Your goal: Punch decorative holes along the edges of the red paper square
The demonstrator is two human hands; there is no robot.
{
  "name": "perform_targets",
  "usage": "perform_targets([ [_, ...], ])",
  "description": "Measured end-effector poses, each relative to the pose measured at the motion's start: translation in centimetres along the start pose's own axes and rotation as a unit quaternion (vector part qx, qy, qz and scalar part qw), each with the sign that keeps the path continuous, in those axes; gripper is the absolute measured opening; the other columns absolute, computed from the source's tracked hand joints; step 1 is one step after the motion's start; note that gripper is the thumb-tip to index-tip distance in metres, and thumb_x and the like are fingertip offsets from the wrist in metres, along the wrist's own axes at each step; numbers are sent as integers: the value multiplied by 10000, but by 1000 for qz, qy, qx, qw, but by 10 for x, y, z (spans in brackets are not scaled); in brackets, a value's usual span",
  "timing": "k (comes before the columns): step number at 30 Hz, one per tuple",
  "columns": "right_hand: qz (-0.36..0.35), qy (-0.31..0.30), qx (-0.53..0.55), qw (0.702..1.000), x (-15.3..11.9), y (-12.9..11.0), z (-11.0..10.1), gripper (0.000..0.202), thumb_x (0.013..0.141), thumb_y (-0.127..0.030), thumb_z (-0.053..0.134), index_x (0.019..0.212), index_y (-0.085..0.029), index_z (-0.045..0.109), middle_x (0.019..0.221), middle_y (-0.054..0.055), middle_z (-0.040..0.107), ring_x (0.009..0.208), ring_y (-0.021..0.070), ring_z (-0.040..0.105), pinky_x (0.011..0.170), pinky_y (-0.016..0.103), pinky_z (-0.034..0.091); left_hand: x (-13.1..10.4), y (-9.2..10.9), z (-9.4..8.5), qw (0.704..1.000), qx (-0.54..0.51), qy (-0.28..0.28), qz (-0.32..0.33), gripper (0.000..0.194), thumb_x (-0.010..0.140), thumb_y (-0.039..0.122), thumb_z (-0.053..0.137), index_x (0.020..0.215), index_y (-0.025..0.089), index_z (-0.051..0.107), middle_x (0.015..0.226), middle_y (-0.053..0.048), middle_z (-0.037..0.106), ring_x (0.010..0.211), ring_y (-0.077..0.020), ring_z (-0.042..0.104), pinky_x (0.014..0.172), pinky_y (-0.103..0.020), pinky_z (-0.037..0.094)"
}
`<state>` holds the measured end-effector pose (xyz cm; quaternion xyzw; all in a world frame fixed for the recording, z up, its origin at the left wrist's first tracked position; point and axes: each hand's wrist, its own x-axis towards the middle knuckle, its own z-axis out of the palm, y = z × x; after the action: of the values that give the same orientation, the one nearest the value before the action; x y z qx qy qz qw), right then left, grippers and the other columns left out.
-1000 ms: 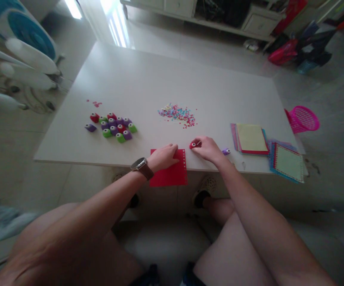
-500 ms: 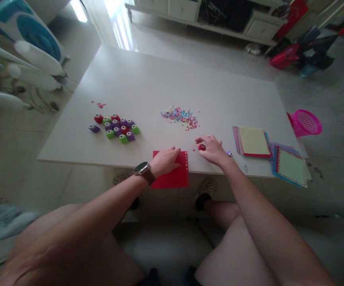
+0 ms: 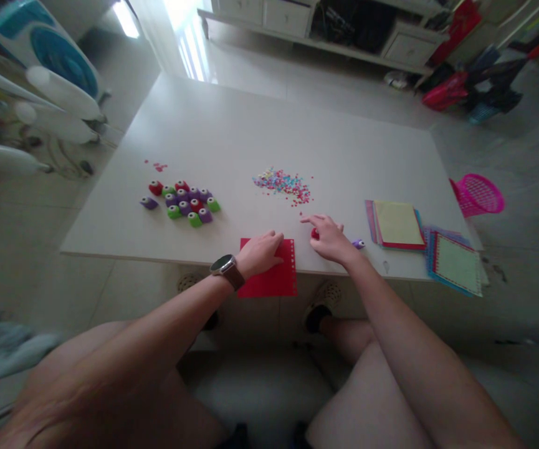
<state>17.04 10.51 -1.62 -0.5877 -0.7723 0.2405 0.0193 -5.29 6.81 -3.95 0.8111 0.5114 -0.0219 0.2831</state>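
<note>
A sheet of red paper lies over the front table edge, with small punched holes along its right side. My left hand rests on this sheet, fingers lying flat and thumb apart. To the right, my right hand has its lower fingers round a red craft paper punch, mostly hidden by the hand. Its index finger stretches forward to a tiny red paper cutout on the table. Beside the right wrist lies a purple punch.
Several red, green and purple punches stand grouped at left. Colourful paper cutouts form a pile mid-table; a few red ones lie far left. Stacks of coloured paper and punched sheets sit at right, by a pink basket.
My right index finger has straightened forward, and a small red cutout has moved away from me, toward the pile. The red punch is more covered by the hand. My left hand stays put.
</note>
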Motion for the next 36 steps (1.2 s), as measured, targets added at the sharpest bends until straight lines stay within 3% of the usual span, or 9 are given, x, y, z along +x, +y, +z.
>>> perform_targets([
  [3,-8,41,-1,999,0,0,1,665,784,-42,541,1402,-255,664,1644,135,547,1521,348,443,1139,596,380,-1,0,0,1000,2,-2,0,279,952,295,719,1183,182,611,1202,-116,678,1021,-260,702,885,-362,534],
  [8,-14,60,-19,998,-1,-3,2,435,833,-86,532,1196,-226,725,1392,143,719,1349,350,550,1035,526,418,-1,-1,-3,1000,5,-3,8,279,950,288,722,1187,182,617,1194,-110,678,1004,-250,696,883,-356,533],
  [13,-25,50,-40,998,-8,-18,8,301,897,-105,518,1088,-207,727,1243,130,755,1238,320,610,988,467,412,-2,3,-16,998,38,37,40,209,995,160,578,1190,169,651,1190,-125,675,1097,-263,656,948,-376,523],
  [18,-48,39,-49,997,-8,-29,8,261,924,-116,532,1059,-215,733,1214,116,758,1219,305,613,992,452,430,-12,24,-18,993,87,77,-31,284,1026,161,496,1251,166,669,1288,-193,638,1213,-348,573,980,-484,516],
  [23,54,75,-96,991,-4,6,-14,199,920,-175,604,1033,-217,762,1178,142,745,1155,327,604,988,466,484,-19,27,-8,996,65,39,-53,353,1018,262,553,1347,189,660,1402,-226,578,1286,-413,521,901,-513,549],
  [26,163,69,-137,975,-8,45,-27,246,867,-169,662,1076,-212,784,1218,174,702,1176,372,605,979,513,506,-19,16,-8,998,42,44,-7,330,1015,241,540,1300,219,704,1414,-180,592,1302,-362,532,998,-504,538],
  [28,202,27,-165,965,-11,68,-31,321,839,-134,667,1133,-187,786,1251,201,680,1171,382,632,981,522,514,-17,7,-11,998,26,47,23,309,989,210,557,1243,219,734,1403,-150,610,1297,-325,544,1082,-485,509],
  [32,191,-73,-161,966,-15,90,-33,297,792,-70,681,1054,-161,787,1108,172,706,995,290,697,897,403,540,-16,0,-15,998,13,46,31,281,951,197,591,1195,190,729,1388,-145,628,1264,-302,564,1111,-454,498],
  [36,170,-113,-138,969,-15,82,-32,256,748,-18,694,923,-189,766,1035,129,738,881,237,695,795,327,521,-19,4,-14,996,41,75,-30,347,966,324,645,1279,177,668,1435,-191,593,1327,-378,526,1072,-526,509],
])
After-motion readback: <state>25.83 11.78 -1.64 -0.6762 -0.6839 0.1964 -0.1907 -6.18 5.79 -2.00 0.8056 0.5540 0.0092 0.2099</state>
